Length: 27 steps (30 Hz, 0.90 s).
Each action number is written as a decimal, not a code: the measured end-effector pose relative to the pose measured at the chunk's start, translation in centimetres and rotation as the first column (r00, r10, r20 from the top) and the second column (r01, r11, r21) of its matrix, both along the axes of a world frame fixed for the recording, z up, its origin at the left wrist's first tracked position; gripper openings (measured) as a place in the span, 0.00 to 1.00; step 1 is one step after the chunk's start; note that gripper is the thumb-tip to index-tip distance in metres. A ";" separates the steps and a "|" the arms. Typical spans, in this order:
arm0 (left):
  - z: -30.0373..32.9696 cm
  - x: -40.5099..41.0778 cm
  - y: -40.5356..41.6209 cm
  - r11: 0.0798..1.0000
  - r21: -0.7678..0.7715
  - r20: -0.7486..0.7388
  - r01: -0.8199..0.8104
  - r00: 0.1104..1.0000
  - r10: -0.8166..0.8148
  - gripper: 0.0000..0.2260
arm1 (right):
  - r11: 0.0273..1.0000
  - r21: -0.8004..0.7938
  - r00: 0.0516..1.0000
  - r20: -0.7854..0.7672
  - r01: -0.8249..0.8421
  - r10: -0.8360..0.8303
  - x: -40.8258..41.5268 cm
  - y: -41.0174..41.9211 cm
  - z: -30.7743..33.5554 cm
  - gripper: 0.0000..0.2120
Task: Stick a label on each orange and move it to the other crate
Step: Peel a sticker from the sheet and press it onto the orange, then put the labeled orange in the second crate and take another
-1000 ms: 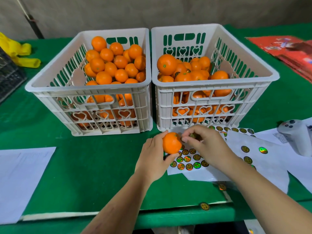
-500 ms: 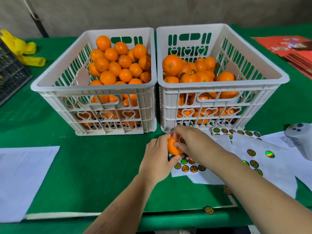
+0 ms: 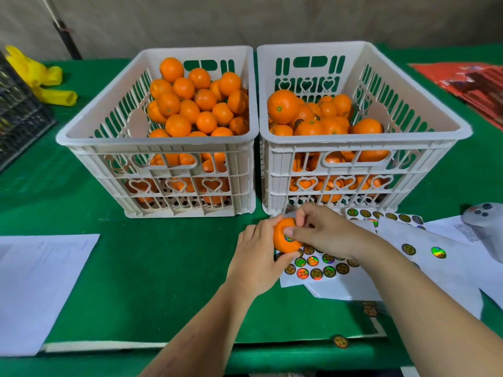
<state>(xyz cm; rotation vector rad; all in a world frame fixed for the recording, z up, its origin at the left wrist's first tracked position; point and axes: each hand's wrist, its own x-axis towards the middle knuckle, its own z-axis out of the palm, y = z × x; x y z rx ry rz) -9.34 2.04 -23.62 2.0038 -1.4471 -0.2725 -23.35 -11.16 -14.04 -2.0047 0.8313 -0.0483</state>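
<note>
- At the far left edge there is a dark crate (image 3: 19, 118), and behind it a yellow object (image 3: 40, 77) lies on the green table (image 3: 136, 268).
- A white paper sheet (image 3: 35, 289) lies flat on the near left part of the table.
- The left crate (image 3: 163, 148) is white and holds many oranges without visible labels.
- The left hand (image 3: 258, 265) grips one orange (image 3: 283, 238) from its left side, fingers curled around it, just in front of the two crates.
- This orange carries a round shiny label (image 3: 289, 238) on the side facing the camera.
- The right hand (image 3: 326, 232) pinches the same orange with its thumb and fingers, the thumb pressing beside the label.
- Under both hands lies a sticker sheet (image 3: 318, 270) with rows of round labels.
- The right crate (image 3: 362, 148) touches the left one and holds oranges; some of them show labels.
- One loose sticker (image 3: 340, 342) lies at the near table edge.
- A white device (image 3: 487, 227) rests at the far right, and red packets (image 3: 473, 83) lie behind it.
</note>
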 end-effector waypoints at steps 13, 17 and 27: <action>1.5 0.2 1.4 0.995 -0.101 -0.268 0.019 0.962 -0.045 0.35 | 0.983 0.156 0.965 0.229 0.094 -0.128 -0.4 2.2 -0.4 0.23; 6.2 -0.8 1.5 0.975 -0.218 -0.215 -0.045 0.977 -0.003 0.32 | 0.928 0.287 0.886 0.326 0.239 -0.329 -1.4 2.7 0.1 0.24; 24.1 -1.7 -7.6 0.913 -0.406 0.021 -0.025 0.999 0.037 0.35 | 0.878 0.322 0.812 0.359 0.354 -0.460 -2.2 3.5 -0.4 0.06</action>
